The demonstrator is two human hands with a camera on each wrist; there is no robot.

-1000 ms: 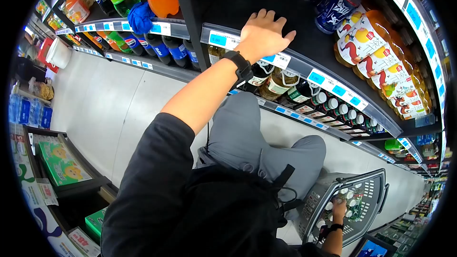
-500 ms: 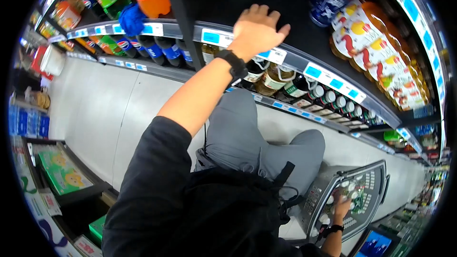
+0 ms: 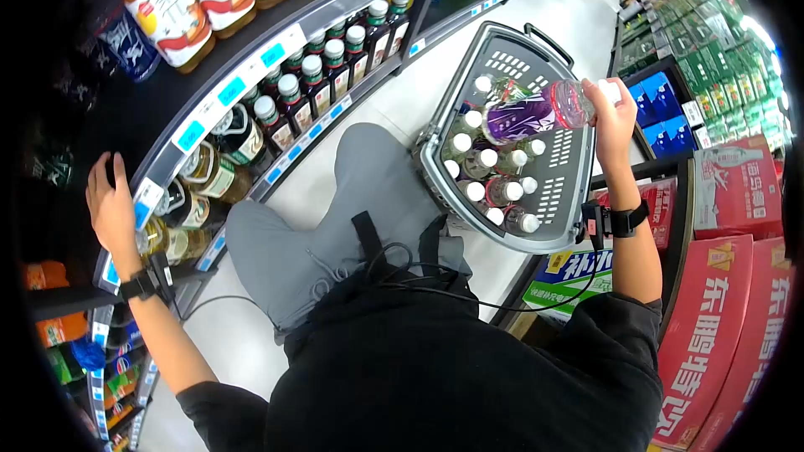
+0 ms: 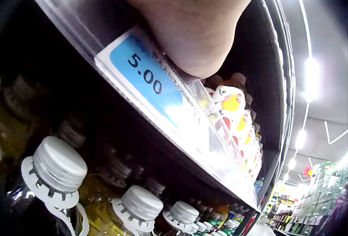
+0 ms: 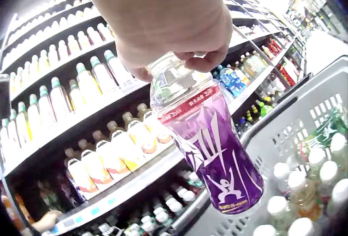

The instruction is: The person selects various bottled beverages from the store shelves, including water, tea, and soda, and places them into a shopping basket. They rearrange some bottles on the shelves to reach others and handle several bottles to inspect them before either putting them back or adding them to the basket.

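A purple-labelled bottle [image 3: 523, 115] is gripped near its white cap by my right hand [image 3: 613, 117], over the grey basket [image 3: 553, 230]. In the right wrist view that bottle [image 5: 212, 149] hangs tilted from the fingers of my right hand [image 5: 174, 34]. Several white-capped bottles [image 3: 479, 163] stand inside the basket. My left hand [image 3: 113, 205] rests on the front edge of the dark shelf [image 3: 180, 92], fingers spread. Up close, its heel [image 4: 201, 40] lies against the edge over a 5.00 price tag [image 4: 144, 78].
Tea bottles [image 3: 172, 12] line the shelf above, with dark bottles [image 3: 314, 79] on the shelf below. Red cartons [image 3: 703, 326] are stacked at the right, near blue boxes [image 3: 662, 113]. Grey-trousered legs [image 3: 360, 188] are beside the basket. A cable runs between the wrists.
The head view has turned toward the basket. My right hand has come up out of the basket's inside with the purple-labelled bottle. My left hand remains at the shelf edge.
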